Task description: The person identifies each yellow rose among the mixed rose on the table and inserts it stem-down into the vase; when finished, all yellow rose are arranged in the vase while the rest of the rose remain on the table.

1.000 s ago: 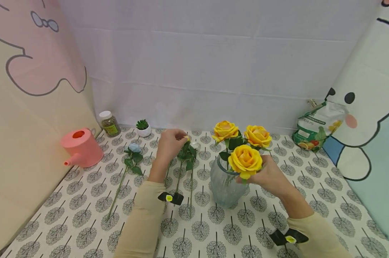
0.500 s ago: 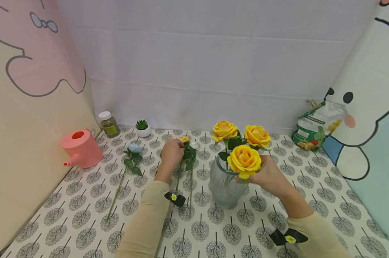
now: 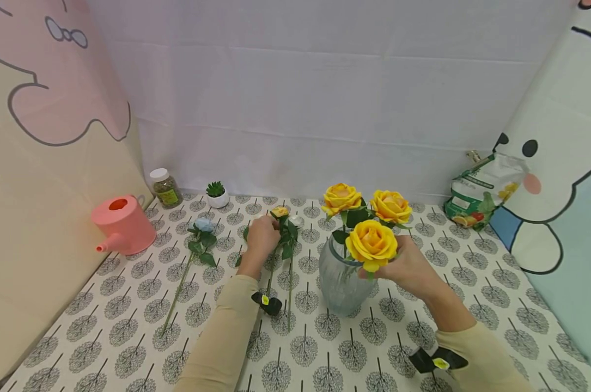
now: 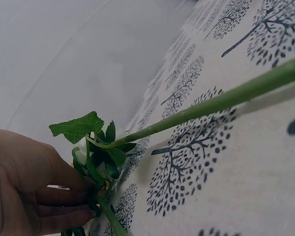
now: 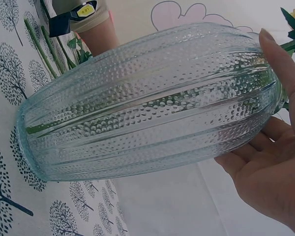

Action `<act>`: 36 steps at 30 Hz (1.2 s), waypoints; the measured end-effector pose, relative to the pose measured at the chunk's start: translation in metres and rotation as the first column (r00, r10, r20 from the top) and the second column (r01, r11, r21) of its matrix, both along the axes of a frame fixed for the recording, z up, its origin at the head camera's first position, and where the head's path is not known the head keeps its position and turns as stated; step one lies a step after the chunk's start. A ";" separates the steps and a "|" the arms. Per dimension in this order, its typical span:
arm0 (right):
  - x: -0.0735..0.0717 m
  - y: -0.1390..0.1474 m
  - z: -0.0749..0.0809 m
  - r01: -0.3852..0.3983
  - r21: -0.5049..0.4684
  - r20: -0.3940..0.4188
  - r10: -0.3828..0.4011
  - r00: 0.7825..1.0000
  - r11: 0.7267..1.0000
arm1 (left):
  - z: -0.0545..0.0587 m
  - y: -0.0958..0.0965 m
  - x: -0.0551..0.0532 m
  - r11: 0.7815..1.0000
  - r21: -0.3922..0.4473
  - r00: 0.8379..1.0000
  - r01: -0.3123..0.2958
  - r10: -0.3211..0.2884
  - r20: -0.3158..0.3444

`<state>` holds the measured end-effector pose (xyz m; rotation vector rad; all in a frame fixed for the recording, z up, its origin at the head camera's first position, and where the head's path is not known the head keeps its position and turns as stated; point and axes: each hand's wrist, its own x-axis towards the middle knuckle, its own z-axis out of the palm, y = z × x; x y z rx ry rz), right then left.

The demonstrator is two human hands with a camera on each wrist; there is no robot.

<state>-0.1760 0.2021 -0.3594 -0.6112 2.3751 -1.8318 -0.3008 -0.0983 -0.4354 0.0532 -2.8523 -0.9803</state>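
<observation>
Three yellow roses [image 3: 371, 242] stand in a clear ribbed glass vase [image 3: 344, 288]. My right hand [image 3: 408, 267] holds the vase near its rim; in the right wrist view the thumb and fingers [image 5: 285, 64] curve round the glass, with stems showing through it. At the back middle, my left hand [image 3: 263, 235] pinches a green stem [image 4: 108, 214] among leaves, thumb against fingers. A yellow-orange rose [image 3: 279, 212] lies just beyond that hand, partly hidden by it. Beside it lies a white rose [image 3: 297, 221] with a long stem. Leaves cover the fingertips in the left wrist view.
A light blue rose [image 3: 203, 225] lies to the left. Farther left stand a pink watering can [image 3: 126, 228], a jar with a white lid [image 3: 166, 189] and a small potted succulent [image 3: 218, 195]. A green and white bag [image 3: 483, 190] leans at the back right.
My left hand has come down and slightly nearer onto the flowers at the back, uncovering the yellow-orange rose head. The right hand and the vase have stayed in place.
</observation>
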 end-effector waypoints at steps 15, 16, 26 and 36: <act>0.001 -0.001 0.002 0.030 0.024 -0.009 -0.030 1.000 0.999 | 0.010 -0.001 -0.001 0.997 0.013 0.997 -0.073 0.073 -0.026; 0.001 -0.001 0.002 0.033 0.029 -0.009 -0.033 0.999 0.999 | 0.012 -0.001 0.000 0.997 0.019 0.997 -0.076 0.077 -0.028; 0.001 -0.001 0.002 0.044 0.040 0.004 -0.044 0.999 0.998 | 0.041 -0.012 0.010 0.963 0.266 0.997 -0.053 0.065 -0.035; 0.002 -0.001 0.002 0.042 0.039 0.006 -0.042 0.999 0.998 | 0.056 -0.028 0.012 0.851 0.524 1.000 0.011 -0.011 -0.003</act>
